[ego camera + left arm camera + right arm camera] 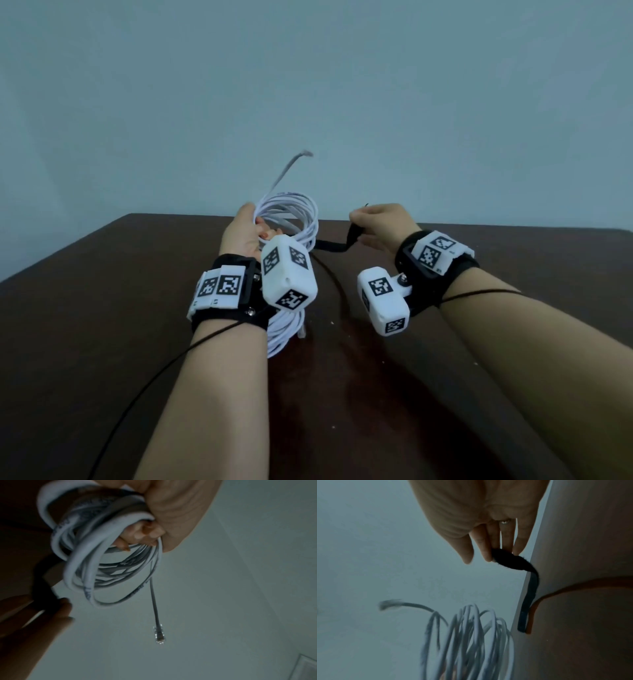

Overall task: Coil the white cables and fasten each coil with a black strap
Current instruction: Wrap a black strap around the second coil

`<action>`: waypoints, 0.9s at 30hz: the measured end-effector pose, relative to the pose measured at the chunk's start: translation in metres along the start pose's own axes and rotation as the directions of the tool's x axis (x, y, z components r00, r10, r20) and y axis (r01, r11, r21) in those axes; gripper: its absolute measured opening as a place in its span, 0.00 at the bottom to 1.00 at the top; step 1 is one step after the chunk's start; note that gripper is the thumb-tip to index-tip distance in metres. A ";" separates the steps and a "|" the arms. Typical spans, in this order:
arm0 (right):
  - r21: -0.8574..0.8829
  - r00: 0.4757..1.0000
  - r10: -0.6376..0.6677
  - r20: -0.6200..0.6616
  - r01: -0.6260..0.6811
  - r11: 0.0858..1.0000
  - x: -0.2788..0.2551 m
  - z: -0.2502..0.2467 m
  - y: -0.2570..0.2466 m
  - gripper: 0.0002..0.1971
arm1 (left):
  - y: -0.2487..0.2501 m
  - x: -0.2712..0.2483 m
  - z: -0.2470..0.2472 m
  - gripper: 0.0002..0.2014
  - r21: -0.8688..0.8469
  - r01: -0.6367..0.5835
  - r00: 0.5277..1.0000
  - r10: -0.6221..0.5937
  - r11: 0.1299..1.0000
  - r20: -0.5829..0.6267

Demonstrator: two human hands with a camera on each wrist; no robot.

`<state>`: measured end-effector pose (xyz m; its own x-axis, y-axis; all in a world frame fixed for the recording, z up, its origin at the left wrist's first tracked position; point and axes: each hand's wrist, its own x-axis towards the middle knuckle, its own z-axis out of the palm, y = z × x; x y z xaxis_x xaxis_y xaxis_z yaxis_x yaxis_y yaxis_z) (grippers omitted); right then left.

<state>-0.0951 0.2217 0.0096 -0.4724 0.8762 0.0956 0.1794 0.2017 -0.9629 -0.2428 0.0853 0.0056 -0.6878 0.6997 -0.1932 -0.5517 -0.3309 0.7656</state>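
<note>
A: Quick one. We've got the white cable (291,219) already wound into a loose round coil, held upright over the dark counter (102,308). Left hand (245,229) has its fingers (137,534) curled through the loops, gripping the bundle.

B: Agreed. One free end with a clear plug (158,635) sticks out of the coil, loose. Right hand (380,224)?

A: Pinching the black strap (513,561) near one end; the rest trails down and its far end touches the counter edge, just beside the coil.

B: Handling?

A: We'd judge the cable light, smooth-jacketed and springy; the loops already fan apart in the right wrist view, so they'll likely splay if the grip loosens. Best hold is across all the strands at one spot, as the left hand does.

B: And the strap is soft, flat, fuzzy-looking, limp. Probably hook-and-loop, but we can't confirm that.

A: We'd hold it by the tip and feed it round the bundle next to the left fingers. Risk: a strand slipping outside the wrap.

B: A thin dark wire (335,284) also lies on the counter. Not ours.
</note>
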 end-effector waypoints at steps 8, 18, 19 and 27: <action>-0.096 0.986 -0.127 -0.109 0.116 0.989 -0.099 -0.071 0.011 0.15 | -0.031 -0.049 0.050 0.16 0.072 0.042 0.995 -0.048 0.997 0.091; 0.400 0.958 -0.193 -0.212 0.265 0.877 -0.152 -0.093 -0.022 0.11 | -0.078 -0.101 0.075 0.22 0.445 -0.198 0.980 0.190 0.873 0.062; 0.434 0.964 -0.190 -0.188 0.255 0.864 -0.154 -0.091 -0.021 0.10 | -0.082 -0.103 0.076 0.23 0.473 -0.224 0.973 0.220 0.852 0.065; 0.646 0.915 -0.182 -0.361 0.386 0.659 -0.144 -0.100 -0.018 0.13 | -0.079 -0.088 0.076 0.21 0.565 -0.272 0.955 0.289 0.779 0.062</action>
<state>0.0565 0.1355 0.0387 -0.1534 0.9226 0.3540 -0.6212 0.1886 -0.7606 -0.1026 0.0981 0.0088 -0.7872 0.6122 0.0745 0.0238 -0.0905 0.9956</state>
